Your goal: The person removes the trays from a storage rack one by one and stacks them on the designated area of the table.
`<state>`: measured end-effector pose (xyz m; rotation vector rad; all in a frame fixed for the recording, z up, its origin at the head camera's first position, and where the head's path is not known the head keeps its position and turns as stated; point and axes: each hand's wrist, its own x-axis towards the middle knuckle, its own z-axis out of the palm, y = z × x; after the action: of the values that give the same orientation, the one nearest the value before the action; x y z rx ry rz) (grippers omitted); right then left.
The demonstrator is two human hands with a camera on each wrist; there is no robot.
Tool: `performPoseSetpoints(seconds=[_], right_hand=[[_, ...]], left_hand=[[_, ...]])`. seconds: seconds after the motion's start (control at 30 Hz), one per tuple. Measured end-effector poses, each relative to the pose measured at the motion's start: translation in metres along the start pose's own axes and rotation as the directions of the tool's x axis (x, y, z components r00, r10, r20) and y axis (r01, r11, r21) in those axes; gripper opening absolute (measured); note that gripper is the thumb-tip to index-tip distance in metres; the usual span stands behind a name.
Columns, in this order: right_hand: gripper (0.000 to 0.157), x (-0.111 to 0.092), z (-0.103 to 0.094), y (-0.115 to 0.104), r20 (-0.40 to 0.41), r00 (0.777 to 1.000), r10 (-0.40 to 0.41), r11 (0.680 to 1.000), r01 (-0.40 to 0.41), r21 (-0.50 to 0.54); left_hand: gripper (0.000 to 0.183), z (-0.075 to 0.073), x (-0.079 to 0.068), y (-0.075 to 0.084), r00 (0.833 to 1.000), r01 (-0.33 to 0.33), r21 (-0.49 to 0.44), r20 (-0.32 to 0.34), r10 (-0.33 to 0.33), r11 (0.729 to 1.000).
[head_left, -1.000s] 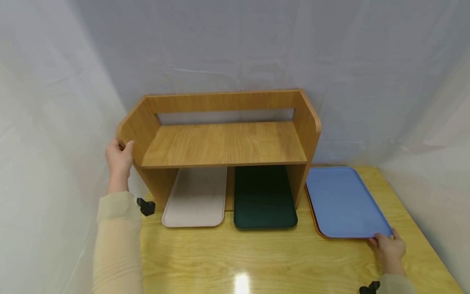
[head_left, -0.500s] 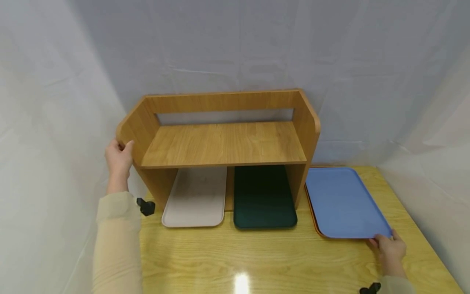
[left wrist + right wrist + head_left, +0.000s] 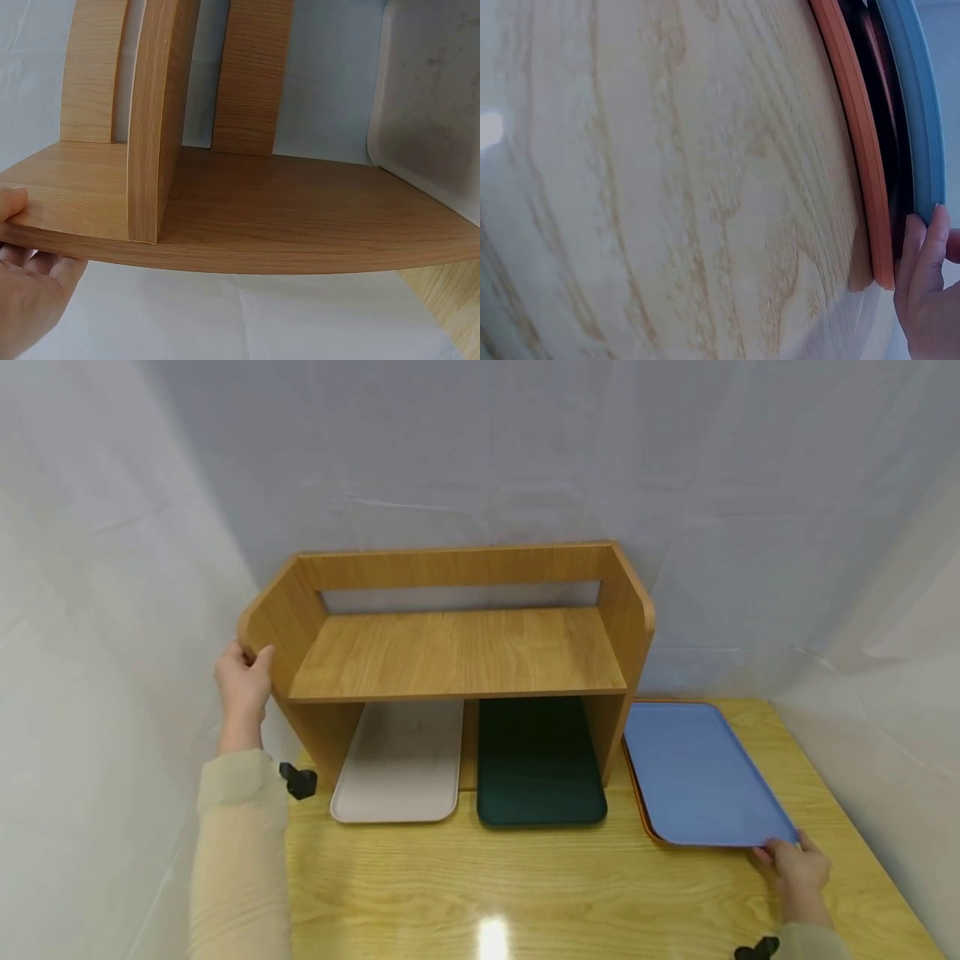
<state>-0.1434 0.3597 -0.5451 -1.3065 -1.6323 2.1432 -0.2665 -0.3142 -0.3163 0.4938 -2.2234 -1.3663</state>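
Observation:
My left hand (image 3: 243, 689) grips the front edge of the left side panel of a wooden desktop shelf (image 3: 457, 652), thumb inside and fingers outside in the left wrist view. At the right, my right hand (image 3: 799, 872) pinches the near right corner of a blue tray (image 3: 708, 777). Beneath it lies an orange tray (image 3: 859, 142). Between the two rims the right wrist view has a dark band (image 3: 881, 97); whether it is another tray or shadow I cannot tell.
Under the shelf board lie a pale pinkish tray (image 3: 405, 768) on the left and a dark green tray (image 3: 542, 777) on the right, both jutting out in front. Everything stands on a wooden table (image 3: 450, 885). White sheeting (image 3: 480, 460) hangs behind and at both sides.
The blue tray's right edge has shifted slightly left, with my right hand keeping its pinch on the corner. My left hand and the shelf have stayed still.

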Motion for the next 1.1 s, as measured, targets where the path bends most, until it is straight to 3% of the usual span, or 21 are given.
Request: performPoseSetpoints(seconds=[0.17,0.57,1.1], right_hand=[[0.089,-0.001,0.0019,0.0018,0.02,0.999,0.027,0.999,-0.027,0.031],[0.088,-0.002,0.001,0.0048,-0.007,1.0,-0.03,0.999,0.03,0.031],[0.086,-0.0028,0.002,0.0004,0.008,1.0,-0.011,0.999,0.011,0.039]], left_hand=[[0.015,0.0003,0.0002,0.0002,1.0,-0.001,0.001,0.004,0.001,1.0],[0.02,-0.0002,-0.0006,-0.0003,1.0,-0.011,-0.002,-0.002,0.011,1.0],[0.024,-0.0007,-0.0014,-0.0005,1.0,-0.023,0.029,0.004,0.023,0.999]])
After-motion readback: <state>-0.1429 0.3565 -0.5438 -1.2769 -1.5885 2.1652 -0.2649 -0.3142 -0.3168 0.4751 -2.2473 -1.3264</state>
